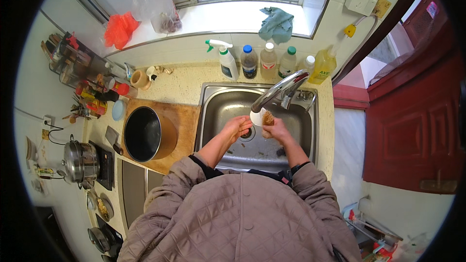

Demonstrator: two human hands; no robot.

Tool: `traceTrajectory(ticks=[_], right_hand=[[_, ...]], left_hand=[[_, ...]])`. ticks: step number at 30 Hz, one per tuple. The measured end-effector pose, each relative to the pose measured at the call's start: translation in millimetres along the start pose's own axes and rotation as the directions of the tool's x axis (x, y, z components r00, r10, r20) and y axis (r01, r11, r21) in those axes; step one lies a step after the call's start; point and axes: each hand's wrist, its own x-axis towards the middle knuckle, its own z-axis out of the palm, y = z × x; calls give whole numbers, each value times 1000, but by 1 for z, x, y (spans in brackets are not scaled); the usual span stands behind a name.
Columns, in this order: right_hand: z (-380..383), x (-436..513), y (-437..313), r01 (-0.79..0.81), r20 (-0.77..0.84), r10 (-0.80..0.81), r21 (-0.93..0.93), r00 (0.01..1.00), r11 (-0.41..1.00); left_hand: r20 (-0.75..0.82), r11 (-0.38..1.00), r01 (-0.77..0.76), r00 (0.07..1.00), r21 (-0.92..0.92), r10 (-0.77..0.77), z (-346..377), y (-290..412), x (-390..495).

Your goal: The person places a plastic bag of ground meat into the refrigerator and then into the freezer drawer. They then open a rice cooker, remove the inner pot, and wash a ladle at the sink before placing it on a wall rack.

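Note:
Under the tap's spout, my left hand (pixel 238 128) holds a small white bowl or cup (pixel 257 117) by its left edge, fingers stretched along it. My right hand (pixel 278 130) grips a brown fibrous scrubber (pixel 268 118), possibly a loofah, against the bowl's right side. Both hands are above the stainless-steel sink (pixel 218 103). The chrome faucet (pixel 280 89) arches over them and partly covers the bowl. Below lie the drain (pixel 247 133), scattered food scraps (pixel 261 153) and a dark clump (pixel 280 151).
Behind the sink stand a spray bottle (pixel 228 63), several plastic bottles (pixel 268 62) and yellow dish soap (pixel 323 65). Left, a deep pot (pixel 169 134) rests on a wooden cutting board (pixel 185 142), near a cleaver (pixel 112 136). A steamer pot (pixel 82 162) stands farther left. A red door (pixel 411 127) is at right.

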Motion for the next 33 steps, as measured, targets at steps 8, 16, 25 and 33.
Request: traceTrajectory(ticks=[8,16,25,33], right_hand=[[-53,-28,74,-293,-231,181,-759,956,582],[-61,-26,140,-527,-320,427,-624,846,577],[-52,-23,87,-276,-348,-19,-775,937,568],[59,12,-43,376,-204,-333,240,921,895]], left_hand=[[-49,992,110,993,53,-108,4,-12,7],[-30,992,113,993,59,-112,-3,-19,20],[-105,997,69,992,-19,-70,18,-16,46],[-95,847,1,994,-532,-62,44,-3,75]])
